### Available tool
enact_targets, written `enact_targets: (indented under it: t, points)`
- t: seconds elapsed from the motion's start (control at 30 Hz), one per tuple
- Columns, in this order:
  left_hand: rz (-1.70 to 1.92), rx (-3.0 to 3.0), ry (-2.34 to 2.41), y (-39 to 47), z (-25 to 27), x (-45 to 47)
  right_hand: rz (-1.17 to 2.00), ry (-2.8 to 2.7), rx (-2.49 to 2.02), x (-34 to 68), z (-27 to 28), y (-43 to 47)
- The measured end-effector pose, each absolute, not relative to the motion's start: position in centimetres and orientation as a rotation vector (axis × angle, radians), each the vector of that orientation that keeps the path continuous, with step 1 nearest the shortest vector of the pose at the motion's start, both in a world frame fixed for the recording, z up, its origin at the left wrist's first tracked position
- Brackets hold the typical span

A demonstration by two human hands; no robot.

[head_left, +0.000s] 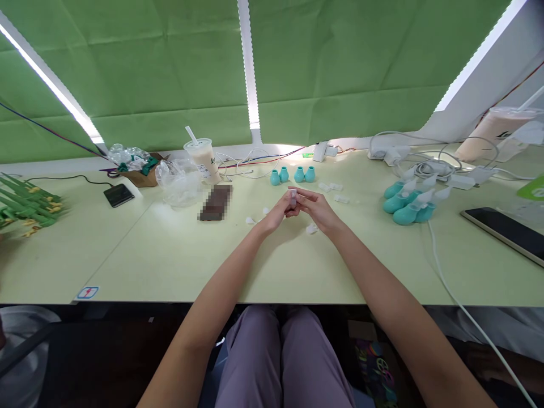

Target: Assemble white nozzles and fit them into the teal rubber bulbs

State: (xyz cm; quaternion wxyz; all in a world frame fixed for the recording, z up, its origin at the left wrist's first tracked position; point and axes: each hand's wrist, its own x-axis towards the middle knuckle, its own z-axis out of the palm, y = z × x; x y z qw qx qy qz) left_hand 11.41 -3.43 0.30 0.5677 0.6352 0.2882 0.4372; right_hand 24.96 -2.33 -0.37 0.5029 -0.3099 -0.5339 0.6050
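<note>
Above the middle of the table, my left hand [279, 212] and my right hand [318, 209] meet. Between their fingertips is a small white plastic piece [293, 198], both hands closed on it; its lower part is hidden by the fingers. Just behind them stand several small teal bulbs [299, 174] with open necks. Small white pieces lie loose around the hands: one [250, 220] to the left, one [311, 228] below the right hand, and others [341, 199] behind it. To the right sits a cluster of teal bulbs [407, 214] fitted with whitish pointed tips.
At the left are a drink cup [203, 158], a crumpled plastic bag [178, 180], a cardboard box [144, 177], a black device [119, 195] and green stems [29, 201]. On the right lie a phone [505, 229], tangled cables [433, 168] and another cup [488, 133].
</note>
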Motion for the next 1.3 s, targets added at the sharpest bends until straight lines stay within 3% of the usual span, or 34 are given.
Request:
enact_targets:
  t: [0.67,1.3]
  points:
    - [1.217,1.655,0.935,-2.9,-0.8,11.6,1.436,-1.29,-0.716,24.2,-0.4,-2.6]
    - [1.024,1.681,0.811,-4.0,0.1,11.9,1.177,-1.438,-0.799,25.1,-0.2,-1.9]
